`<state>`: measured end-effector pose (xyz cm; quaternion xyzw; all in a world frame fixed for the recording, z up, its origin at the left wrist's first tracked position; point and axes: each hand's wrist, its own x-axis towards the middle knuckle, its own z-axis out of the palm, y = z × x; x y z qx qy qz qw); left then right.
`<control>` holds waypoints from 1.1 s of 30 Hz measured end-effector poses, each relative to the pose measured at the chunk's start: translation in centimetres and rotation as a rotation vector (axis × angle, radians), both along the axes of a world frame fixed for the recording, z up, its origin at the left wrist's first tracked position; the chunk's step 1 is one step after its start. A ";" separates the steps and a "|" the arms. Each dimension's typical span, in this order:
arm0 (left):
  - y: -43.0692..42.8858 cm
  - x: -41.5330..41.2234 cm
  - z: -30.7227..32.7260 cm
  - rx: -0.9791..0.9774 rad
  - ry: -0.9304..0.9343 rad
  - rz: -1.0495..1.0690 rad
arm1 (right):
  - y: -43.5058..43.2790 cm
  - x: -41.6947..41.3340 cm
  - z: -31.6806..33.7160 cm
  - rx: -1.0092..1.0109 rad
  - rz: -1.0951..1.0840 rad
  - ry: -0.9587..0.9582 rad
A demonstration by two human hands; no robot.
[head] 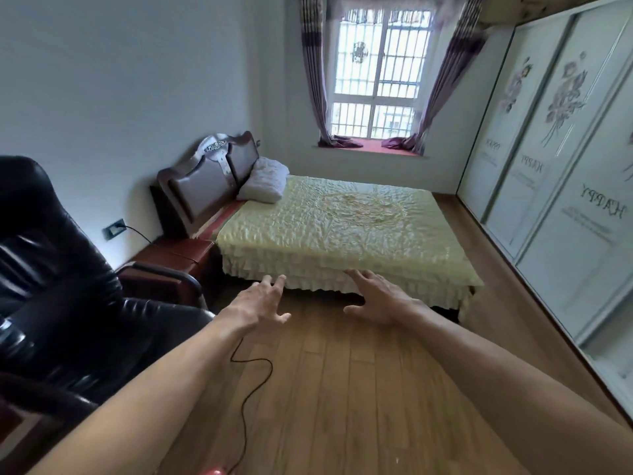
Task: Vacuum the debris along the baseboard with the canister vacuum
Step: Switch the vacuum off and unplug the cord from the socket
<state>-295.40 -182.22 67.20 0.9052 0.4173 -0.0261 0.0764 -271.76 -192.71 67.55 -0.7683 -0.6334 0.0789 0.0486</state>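
Observation:
My left hand (262, 299) and my right hand (375, 299) are both stretched out in front of me above the wooden floor (342, 389), fingers spread, holding nothing. A thin black power cord (251, 392) snakes across the floor from under my left forearm down to a small red object (215, 471) at the bottom edge, only a sliver of which shows. The cord is plugged into a wall socket (114, 228) on the left wall. No vacuum hose or nozzle is visible. The baseboard along the wardrobe (534, 293) runs down the right side.
A bed with a yellow cover (342, 231) fills the middle of the room, a dark red nightstand (171, 258) beside it. A black leather armchair (61, 286) stands close on my left. White sliding wardrobe doors (565, 183) line the right wall. A curtained window (376, 73) is at the far end.

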 end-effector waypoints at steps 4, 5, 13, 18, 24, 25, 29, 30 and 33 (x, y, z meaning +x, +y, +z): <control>-1.5 6.2 0.7 -0.010 0.013 0.021 | -1.7 6.0 0.5 -0.028 -0.005 0.011; -1.7 7.6 1.0 -0.007 0.013 0.023 | -2.1 7.4 0.7 -0.030 -0.007 0.011; -3.0 15.5 2.5 0.005 -0.018 -0.021 | -5.0 15.3 2.6 -0.024 -0.051 0.004; -2.0 18.1 3.4 0.034 -0.011 -0.057 | -4.9 18.2 3.8 0.006 -0.073 0.028; 1.8 20.6 3.3 0.030 -0.026 -0.076 | -3.1 20.7 3.7 0.029 -0.084 0.046; 2.6 21.1 3.0 0.025 -0.026 -0.078 | -2.7 21.2 3.5 0.025 -0.089 0.043; 6.9 23.6 1.6 -0.005 -0.027 -0.096 | 0.3 23.9 3.0 0.011 -0.123 0.023; 8.3 24.2 1.4 -0.008 -0.024 -0.104 | 1.5 24.5 3.0 0.017 -0.127 0.014; 13.4 25.7 1.4 -0.007 -0.031 -0.125 | 6.4 26.3 3.2 0.032 -0.141 -0.012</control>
